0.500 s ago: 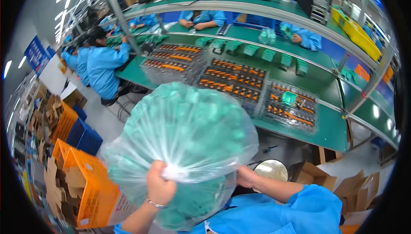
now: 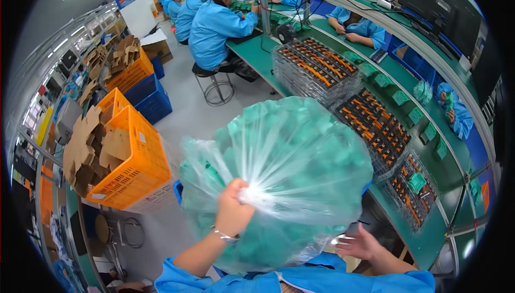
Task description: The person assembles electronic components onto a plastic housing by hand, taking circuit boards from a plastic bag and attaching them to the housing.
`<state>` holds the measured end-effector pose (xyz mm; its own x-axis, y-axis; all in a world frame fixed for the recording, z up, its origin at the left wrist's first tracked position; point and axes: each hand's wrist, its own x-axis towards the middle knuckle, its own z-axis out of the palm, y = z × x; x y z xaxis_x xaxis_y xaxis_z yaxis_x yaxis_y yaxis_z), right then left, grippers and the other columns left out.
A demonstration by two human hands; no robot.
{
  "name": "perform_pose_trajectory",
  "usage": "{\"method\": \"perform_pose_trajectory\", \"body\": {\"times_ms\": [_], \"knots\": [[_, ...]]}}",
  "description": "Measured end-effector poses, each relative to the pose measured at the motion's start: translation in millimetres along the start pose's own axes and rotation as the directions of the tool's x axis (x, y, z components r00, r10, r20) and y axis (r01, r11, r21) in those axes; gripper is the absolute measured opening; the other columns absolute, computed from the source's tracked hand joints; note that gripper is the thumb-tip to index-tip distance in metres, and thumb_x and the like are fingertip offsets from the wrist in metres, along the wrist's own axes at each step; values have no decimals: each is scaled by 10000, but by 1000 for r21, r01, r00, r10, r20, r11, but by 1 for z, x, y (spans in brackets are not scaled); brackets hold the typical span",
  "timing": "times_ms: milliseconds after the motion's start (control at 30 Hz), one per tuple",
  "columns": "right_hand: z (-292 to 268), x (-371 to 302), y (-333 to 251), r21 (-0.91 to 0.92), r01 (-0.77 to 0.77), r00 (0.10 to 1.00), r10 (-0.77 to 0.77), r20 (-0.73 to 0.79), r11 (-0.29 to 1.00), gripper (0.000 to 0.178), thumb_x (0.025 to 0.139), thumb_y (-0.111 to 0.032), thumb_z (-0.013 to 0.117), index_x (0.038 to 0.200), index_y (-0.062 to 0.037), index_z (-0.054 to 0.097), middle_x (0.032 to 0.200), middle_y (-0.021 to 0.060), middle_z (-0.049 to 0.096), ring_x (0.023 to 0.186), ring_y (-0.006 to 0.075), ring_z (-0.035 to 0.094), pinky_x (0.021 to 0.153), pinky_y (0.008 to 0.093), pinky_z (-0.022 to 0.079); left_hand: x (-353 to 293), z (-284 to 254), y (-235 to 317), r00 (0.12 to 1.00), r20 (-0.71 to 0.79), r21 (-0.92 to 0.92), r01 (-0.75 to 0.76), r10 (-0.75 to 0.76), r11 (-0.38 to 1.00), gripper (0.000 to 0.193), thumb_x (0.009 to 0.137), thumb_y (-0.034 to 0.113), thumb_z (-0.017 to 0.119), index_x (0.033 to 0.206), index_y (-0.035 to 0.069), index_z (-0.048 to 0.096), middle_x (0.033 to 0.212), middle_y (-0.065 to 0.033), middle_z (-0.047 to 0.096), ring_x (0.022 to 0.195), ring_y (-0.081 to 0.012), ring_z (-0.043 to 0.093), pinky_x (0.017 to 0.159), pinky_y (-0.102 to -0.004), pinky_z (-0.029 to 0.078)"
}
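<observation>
A long green workbench (image 2: 429, 239) runs from the top centre of the frame down to the lower right, and stacked trays of orange and black parts (image 2: 343, 86) lie along it, with small green pieces set beside them. Other people in blue coats sit at the bench in the upper part of the frame.

In the centre and lower middle hangs a big clear plastic bag (image 2: 284, 180), bulging with small green parts. The left hand (image 2: 234, 210) is clenched around its gathered neck and carries it in the air, apart from the bench. The right hand (image 2: 358, 243), at the lower right, is spread open beside the bag's underside; whether it touches the film cannot be told. A load this full is best steadied from beneath, with the twisted neck gripped tight so nothing spills.

At the left, orange crates (image 2: 137, 172) hold brown cardboard inserts, and blue crates (image 2: 153, 97) stand behind them.
</observation>
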<state>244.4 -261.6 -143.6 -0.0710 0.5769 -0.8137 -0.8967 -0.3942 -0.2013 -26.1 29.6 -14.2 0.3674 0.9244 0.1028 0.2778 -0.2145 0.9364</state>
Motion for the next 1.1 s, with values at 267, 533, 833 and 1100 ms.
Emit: {"method": "perform_pose_trajectory", "body": {"times_ms": [267, 533, 833, 1100], "knots": [[50, 47, 10, 126, -21, 985, -1, 172, 992, 791, 799, -704, 394, 1407, -222, 237, 1446, 62, 268, 1318, 298, 256, 1033, 546, 238, -10, -62, 50, 941, -104, -205, 296, -321, 933, 385, 436, -19, 638, 784, 75, 505, 778, -22, 561, 698, -117, 546, 638, -254, 438], [75, 36, 15, 181, 57, 964, -101, 247, 982, 692, 881, -565, 440, 1399, -144, 260, 1410, 87, 345, 1285, 284, 351, 1020, 503, 329, -31, -79, 132, 996, 69, 64, -52, 48, 997, 157, 716, 83, 629, 758, 41, 483, 775, -35, 536, 715, -110, 458, 663, -239, 376], [69, 81, -7, 176, -31, 886, -55, 460, 984, 680, 888, -560, 435, 1389, -121, 298, 1398, 91, 368, 1278, 273, 362, 1032, 492, 315, -17, -33, 150, 917, 220, -8, -340, 334, 940, 47, 802, 23, 484, 813, 11, 528, 828, -101, 573, 756, -162, 529, 682, -268, 428], [33, 105, -10, 192, 70, 928, -135, 348, 979, 635, 894, -504, 479, 1366, -103, 341, 1391, 112, 375, 1250, 277, 396, 996, 496, 359, -5, -7, 89, 987, 153, 168, 31, -58, 985, 361, 517, 100, 711, 766, 85, 450, 733, 10, 513, 683, -85, 488, 618, -222, 378]]}}
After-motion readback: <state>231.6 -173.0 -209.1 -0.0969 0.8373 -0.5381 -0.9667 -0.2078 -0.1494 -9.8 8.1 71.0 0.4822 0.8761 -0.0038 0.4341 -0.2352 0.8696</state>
